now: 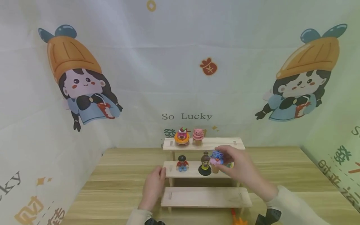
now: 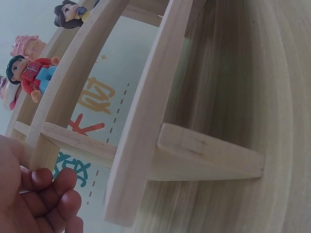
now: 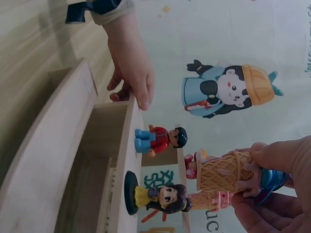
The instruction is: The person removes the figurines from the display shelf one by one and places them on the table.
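My right hand [image 1: 244, 165] pinches a blue toy figure in an ice-cream cone [image 1: 216, 158] between thumb and fingers, above the middle step [image 1: 194, 170] of a wooden stepped stand. The waffle cone [image 3: 221, 174] points away from the fingers in the right wrist view. A doll in a yellow dress [image 1: 205, 162] on a dark base stands just left of it. Farther left is a toy boy in a red jacket [image 1: 182, 163]. My left hand [image 1: 153, 187] grips the middle step's left end, thumb on top and fingers curled below. Something greenish is partly hidden behind my right hand.
On the top step [image 1: 219, 143] stand a purple bear in an orange ring [image 1: 182, 137] and a pink cone figure [image 1: 198, 136]. The lowest step [image 1: 206, 197] is nearest me. An orange spiky thing [image 1: 239, 221] shows at the bottom edge. Printed cloth [image 1: 140, 78] surrounds the table.
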A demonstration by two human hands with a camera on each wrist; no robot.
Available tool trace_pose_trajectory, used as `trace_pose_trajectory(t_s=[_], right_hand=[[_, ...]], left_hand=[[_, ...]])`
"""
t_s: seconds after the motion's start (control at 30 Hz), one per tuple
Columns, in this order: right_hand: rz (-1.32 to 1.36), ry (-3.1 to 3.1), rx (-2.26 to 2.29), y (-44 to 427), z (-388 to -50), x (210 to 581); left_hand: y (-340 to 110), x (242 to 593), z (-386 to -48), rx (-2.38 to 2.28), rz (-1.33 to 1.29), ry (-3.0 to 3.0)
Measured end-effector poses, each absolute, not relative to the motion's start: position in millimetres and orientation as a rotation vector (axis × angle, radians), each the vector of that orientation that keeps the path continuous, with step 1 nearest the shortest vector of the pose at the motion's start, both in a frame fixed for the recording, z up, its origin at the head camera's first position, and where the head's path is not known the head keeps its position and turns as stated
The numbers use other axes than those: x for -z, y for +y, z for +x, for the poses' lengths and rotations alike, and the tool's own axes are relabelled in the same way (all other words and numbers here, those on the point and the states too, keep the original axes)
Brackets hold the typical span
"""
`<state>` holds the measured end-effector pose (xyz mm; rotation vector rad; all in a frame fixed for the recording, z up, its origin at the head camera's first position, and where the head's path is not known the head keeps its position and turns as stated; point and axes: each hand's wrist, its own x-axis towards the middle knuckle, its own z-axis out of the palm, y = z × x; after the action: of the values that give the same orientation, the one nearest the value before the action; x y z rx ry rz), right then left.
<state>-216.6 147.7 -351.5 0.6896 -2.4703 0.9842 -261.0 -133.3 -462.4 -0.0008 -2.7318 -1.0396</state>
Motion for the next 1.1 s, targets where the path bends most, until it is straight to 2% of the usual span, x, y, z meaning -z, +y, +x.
trace_pose_trajectory(t_s=[0.33, 0.67, 1.1], right_hand=[[0.742, -2.493, -1.034, 148.1, -193.5, 373.0], [0.927, -2.473, -0.988, 152.6, -172.4, 400.1], [0.861, -2.774, -1.128, 154.7, -161.9, 427.2]], left_hand=[[-134.3, 462.5, -262.4, 1.018, -0.002, -2.739], [-134.8, 463.8, -264.0, 1.012, 0.007, -2.747], [-134.5, 461.8, -263.6, 1.023, -0.006, -2.754]])
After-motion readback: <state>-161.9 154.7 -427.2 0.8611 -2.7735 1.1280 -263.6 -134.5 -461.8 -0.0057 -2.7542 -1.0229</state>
